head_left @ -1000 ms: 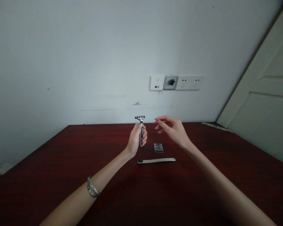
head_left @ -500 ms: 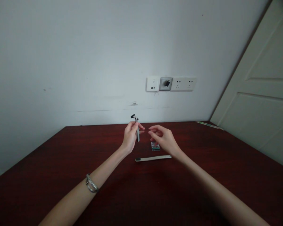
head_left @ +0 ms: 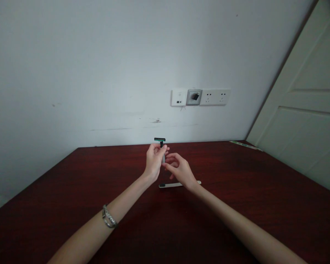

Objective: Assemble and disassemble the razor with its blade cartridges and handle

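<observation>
My left hand (head_left: 154, 164) is closed around the handle of a razor (head_left: 160, 142), held upright above the dark red table (head_left: 71, 190), its black and green head on top. My right hand (head_left: 179, 171) is right beside it, fingers curled, its fingertips touching the lower part of the razor's handle. A flat cream-coloured strip with a dark end (head_left: 167, 185) lies on the table just below both hands, partly covered by my right wrist. A silver bracelet (head_left: 109, 218) is on my left wrist. The small pack of blades seen before is hidden behind my right hand.
A white wall rises behind the table, with a row of sockets and a switch (head_left: 200, 97). A pale door (head_left: 305, 121) stands at the right. A thin greenish strip (head_left: 246, 145) lies at the table's far right corner.
My right hand has moved left and down from open air to the razor's handle, covering the blade pack. The razor head has turned and now faces me edge-on and level.
</observation>
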`<state>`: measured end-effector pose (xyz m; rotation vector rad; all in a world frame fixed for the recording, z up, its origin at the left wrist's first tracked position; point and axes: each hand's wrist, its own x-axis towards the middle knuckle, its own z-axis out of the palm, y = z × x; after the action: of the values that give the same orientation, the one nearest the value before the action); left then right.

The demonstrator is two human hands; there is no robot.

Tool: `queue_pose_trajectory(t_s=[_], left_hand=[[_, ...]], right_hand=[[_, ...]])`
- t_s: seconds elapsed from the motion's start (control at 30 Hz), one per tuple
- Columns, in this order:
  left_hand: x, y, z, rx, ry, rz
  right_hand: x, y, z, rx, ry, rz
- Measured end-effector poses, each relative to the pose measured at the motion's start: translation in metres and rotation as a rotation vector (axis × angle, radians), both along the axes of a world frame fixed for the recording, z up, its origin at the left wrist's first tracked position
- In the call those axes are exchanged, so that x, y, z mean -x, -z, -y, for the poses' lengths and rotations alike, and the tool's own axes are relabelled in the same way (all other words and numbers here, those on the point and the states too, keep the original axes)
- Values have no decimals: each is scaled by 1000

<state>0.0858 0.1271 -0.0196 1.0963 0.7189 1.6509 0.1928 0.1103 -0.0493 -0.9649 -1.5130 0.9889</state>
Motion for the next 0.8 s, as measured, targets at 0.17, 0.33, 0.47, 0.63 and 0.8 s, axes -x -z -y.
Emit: queue_pose_trajectory(t_s=[0.17, 0.33, 0.47, 0.63, 0.8], left_hand=[[-2, 2, 2, 28, -5, -45], [1, 2, 1, 55, -40, -122], [5, 3, -5, -4, -141, -252], [15, 6, -18, -19, -120, -407], [26, 15, -32, 50, -73, -527]], right_hand=[[3, 6, 0, 6, 20, -17], [4, 3, 4, 10, 24, -11], [3, 0, 6, 33, 43, 4], [2, 1, 3, 97, 82, 40], [0, 1, 2, 149, 89, 169]])
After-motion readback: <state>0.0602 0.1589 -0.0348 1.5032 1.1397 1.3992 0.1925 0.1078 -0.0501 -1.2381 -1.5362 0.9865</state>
